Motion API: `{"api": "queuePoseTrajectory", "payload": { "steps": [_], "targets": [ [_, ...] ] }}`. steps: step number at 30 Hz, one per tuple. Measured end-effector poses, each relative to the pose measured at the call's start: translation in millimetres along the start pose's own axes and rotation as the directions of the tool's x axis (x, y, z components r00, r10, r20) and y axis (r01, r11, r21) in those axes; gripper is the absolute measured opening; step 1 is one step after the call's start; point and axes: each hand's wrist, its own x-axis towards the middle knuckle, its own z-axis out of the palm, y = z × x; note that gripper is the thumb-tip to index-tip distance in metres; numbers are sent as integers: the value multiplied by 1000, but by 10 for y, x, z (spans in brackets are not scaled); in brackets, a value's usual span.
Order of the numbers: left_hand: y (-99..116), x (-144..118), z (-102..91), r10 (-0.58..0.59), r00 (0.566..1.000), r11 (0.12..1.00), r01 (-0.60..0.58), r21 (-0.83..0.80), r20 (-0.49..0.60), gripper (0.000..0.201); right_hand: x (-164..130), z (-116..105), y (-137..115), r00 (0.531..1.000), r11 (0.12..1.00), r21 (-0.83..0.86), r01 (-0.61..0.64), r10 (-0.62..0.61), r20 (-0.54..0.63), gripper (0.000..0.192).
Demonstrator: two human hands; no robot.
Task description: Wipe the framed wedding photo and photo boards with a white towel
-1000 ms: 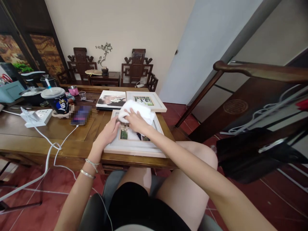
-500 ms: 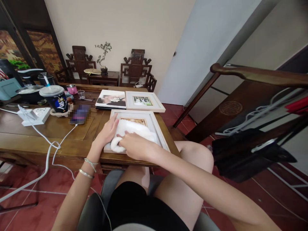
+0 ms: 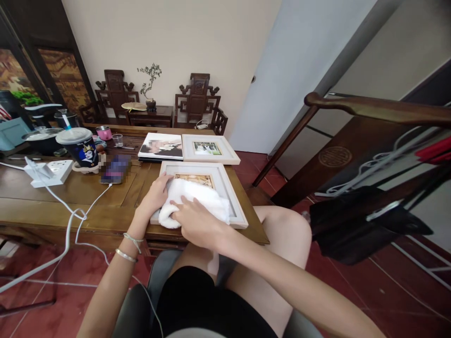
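Observation:
A picture frame (image 3: 237, 202) with a pale wooden border lies flat near the table's front edge. My left hand (image 3: 155, 193) holds the frame by its left side, fingers along the border. A white fluffy cloth (image 3: 195, 191) covers much of the frame's lower and middle part. My right hand (image 3: 197, 221) grips this cloth and presses it against the frame, its fingers partly sunk in the folds. Above the cloth, the upper part of a brownish picture (image 3: 202, 179) shows; the rest of it is hidden.
Behind lie another framed picture (image 3: 207, 148) and a photo book (image 3: 161, 146). To the left are a phone (image 3: 115, 170) on a cable, a lidded cup (image 3: 81, 149) and a power strip (image 3: 52, 172). A wooden chair (image 3: 334, 157) with a hanging black bag (image 3: 359, 225) stands at right.
My right hand and the cloth have shifted slightly toward the frame's near edge, showing more of the picture. My left hand has slid slightly nearer along the frame's left side.

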Motion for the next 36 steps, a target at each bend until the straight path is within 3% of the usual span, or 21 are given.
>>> {"api": "queuePoseTrajectory", "payload": {
  "steps": [4,10,14,19,22,25,28,30,33,36],
  "targets": [
    [-71,24,33,30,1000,999,-30,11,2,55,-253,46,204,998,998,28,-62,62,-4,41],
    [-101,35,50,32,999,999,-33,20,11,53,-847,122,634,967,967,-11,-256,256,7,43],
    [-62,31,-6,60,996,998,-62,33,69,52,-956,202,866,931,932,-7,-364,363,-17,43],
    [-60,30,-11,54,994,996,-60,65,91,50,-589,329,1174,921,933,14,-360,358,-153,50],
    [-96,28,19,47,996,997,-51,52,78,50,-157,312,1273,891,913,25,-408,404,-205,46],
    [-133,28,31,74,997,997,-75,17,32,54,312,231,1209,877,895,33,-445,443,-187,39],
    [-149,33,19,117,993,993,-117,-10,-10,58,632,199,1000,907,918,26,-396,395,-146,40],
    [-153,37,12,129,991,991,-129,-17,-26,60,670,223,837,944,953,17,-301,300,-139,43],
    [-167,36,26,140,989,990,-141,-28,-41,62,430,252,680,988,995,30,-92,95,-121,48],
    [-190,24,64,105,992,993,-108,-40,-75,63,-31,218,697,995,989,132,69,-60,-74,52]
  ]
}}
